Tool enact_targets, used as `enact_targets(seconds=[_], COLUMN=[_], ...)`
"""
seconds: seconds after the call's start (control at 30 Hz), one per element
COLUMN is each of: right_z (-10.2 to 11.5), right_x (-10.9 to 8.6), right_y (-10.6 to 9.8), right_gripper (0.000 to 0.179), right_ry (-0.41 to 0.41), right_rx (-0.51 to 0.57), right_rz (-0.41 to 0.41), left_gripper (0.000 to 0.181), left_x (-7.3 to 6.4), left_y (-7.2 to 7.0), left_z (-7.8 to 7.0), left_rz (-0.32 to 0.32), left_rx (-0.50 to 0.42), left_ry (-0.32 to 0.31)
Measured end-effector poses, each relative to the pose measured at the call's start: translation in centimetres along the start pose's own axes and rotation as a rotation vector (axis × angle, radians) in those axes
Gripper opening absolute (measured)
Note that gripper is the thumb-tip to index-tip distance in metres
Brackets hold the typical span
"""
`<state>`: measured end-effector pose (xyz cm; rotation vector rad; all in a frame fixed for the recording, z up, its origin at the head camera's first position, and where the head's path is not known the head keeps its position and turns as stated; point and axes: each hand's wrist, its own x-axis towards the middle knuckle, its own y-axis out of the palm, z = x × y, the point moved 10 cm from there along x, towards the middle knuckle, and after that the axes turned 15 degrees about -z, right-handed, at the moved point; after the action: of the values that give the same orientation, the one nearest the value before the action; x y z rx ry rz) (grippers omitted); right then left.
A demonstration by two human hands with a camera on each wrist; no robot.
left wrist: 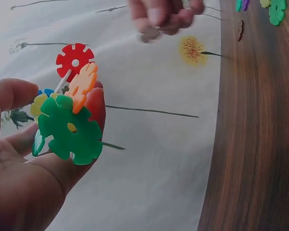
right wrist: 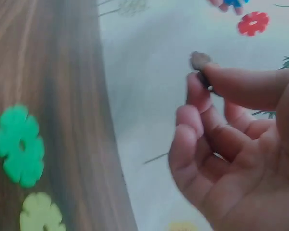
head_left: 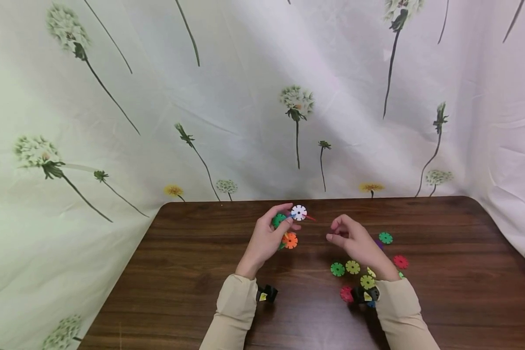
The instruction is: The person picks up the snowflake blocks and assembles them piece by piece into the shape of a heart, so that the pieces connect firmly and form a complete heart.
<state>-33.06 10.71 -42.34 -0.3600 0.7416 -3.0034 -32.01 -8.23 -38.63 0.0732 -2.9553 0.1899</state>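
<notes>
My left hand holds a cluster of interlocked notched plastic discs between thumb and fingers. In the left wrist view, a green disc faces the camera, with an orange disc and a red disc above it. Yellow and blue edges show behind. The head view shows a white disc of the cluster face-on. To the right, apart from the cluster, my right hand pinches a small brown disc between thumb and index finger, its lower part hidden by the fingertips.
Several loose discs lie on the dark wooden table beneath and around the right forearm, among them a green disc, a yellow disc and a red disc. A white cloth with dandelion prints hangs behind the table's far edge.
</notes>
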Motion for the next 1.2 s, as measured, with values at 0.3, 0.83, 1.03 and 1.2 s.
enact_targets(seconds=[0.3,0.83,1.03,1.2], right_z=[1.7,3.2,3.3,3.4], right_x=[-0.1,-0.3,-0.3,-0.3], right_y=[-0.6,-1.0,-0.9,-0.8], right_gripper=[0.025,0.026,0.026,0.026], right_ry=[0.048,0.021,0.014,-0.004], right_rx=[0.160,0.213,0.238,0.239], right_rz=[-0.065,-0.128,-0.118,-0.123], left_gripper=[0.036,0.034,0.035,0.039], left_x=[-1.3,-1.2,-1.4,-1.5], left_y=[-0.1,0.1,0.3,0.5], left_z=[-2.9,-2.9,-3.2,-3.4], left_rz=[0.007,0.022,0.036,0.053], left_rx=[0.026,0.035,0.024,0.012], left_ry=[-0.017,-0.001,0.012,0.030])
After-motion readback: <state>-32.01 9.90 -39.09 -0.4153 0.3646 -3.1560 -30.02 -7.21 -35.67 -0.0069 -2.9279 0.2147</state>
